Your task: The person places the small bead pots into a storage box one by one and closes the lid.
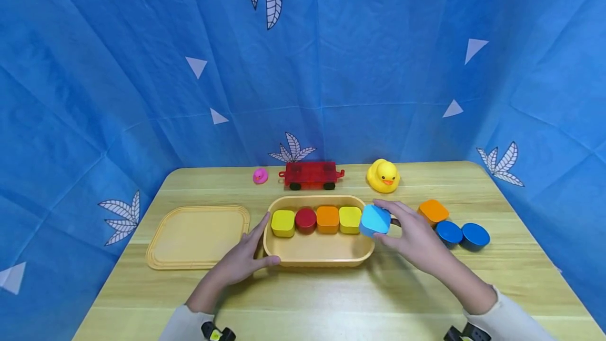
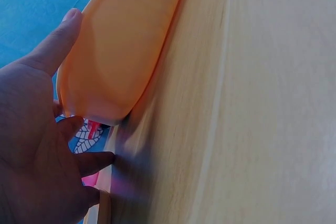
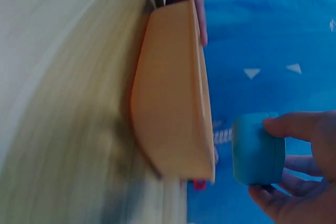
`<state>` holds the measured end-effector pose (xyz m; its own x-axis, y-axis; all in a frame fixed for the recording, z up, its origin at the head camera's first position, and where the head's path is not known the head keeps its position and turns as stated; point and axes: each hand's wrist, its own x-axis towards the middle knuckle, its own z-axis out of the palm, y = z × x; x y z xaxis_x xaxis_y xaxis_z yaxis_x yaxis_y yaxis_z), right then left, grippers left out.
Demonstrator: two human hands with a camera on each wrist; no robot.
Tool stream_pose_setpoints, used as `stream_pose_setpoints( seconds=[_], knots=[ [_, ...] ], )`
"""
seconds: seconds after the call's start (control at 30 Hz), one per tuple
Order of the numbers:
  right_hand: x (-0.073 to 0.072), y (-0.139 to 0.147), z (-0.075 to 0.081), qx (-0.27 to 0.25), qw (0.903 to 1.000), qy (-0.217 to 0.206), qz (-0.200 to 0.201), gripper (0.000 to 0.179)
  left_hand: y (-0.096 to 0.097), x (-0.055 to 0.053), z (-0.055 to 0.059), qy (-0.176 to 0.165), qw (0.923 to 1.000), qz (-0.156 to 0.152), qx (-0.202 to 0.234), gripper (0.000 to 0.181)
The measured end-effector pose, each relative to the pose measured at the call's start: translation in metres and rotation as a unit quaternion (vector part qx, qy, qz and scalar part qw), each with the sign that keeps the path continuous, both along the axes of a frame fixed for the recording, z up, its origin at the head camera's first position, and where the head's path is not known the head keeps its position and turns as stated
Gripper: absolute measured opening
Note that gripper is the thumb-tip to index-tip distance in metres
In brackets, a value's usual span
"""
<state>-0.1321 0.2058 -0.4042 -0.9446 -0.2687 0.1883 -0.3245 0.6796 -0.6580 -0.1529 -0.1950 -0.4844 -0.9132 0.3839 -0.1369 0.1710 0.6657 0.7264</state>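
My right hand [image 1: 412,233] pinches a light blue rounded block [image 1: 375,220] between thumb and fingers at the right end of a peach plastic box [image 1: 317,263]. In the right wrist view the light blue block [image 3: 257,148] hangs above the box's rim [image 3: 202,93]. Inside the box stand a row of blocks: yellow [image 1: 283,224], round red [image 1: 305,221], orange [image 1: 327,220] and another yellow [image 1: 350,220]. My left hand [image 1: 241,257] rests against the box's left end, fingers spread, thumb at the front rim.
A peach lid [image 1: 196,237] lies left of the box. Behind are a small pink duck [image 1: 260,176], a red toy wagon [image 1: 311,173] and a yellow duck [image 1: 383,177]. To the right sit an orange block [image 1: 433,211] and two round blue blocks, one [image 1: 475,236] outermost.
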Motion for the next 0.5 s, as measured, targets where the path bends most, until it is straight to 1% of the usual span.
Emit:
stream_pose_setpoints(
  seconds=[0.23, 0.37, 0.5],
  knots=[
    [-0.012, -0.039, -0.004, -0.029, 0.9979, -0.017, 0.056, 0.064, 0.001, 0.0, 0.0, -0.002, 1.0, -0.002, 0.0, 0.11],
    [-0.017, -0.062, -0.007, -0.036, 0.9961, -0.036, 0.073, 0.064, 0.001, 0.0, 0.0, -0.003, 1.0, -0.002, -0.003, 0.109],
    [-0.023, -0.083, -0.012, -0.03, 0.9942, -0.05, 0.091, 0.062, 0.001, 0.0, 0.002, -0.005, 1.0, 0.003, -0.004, 0.11]
  ],
)
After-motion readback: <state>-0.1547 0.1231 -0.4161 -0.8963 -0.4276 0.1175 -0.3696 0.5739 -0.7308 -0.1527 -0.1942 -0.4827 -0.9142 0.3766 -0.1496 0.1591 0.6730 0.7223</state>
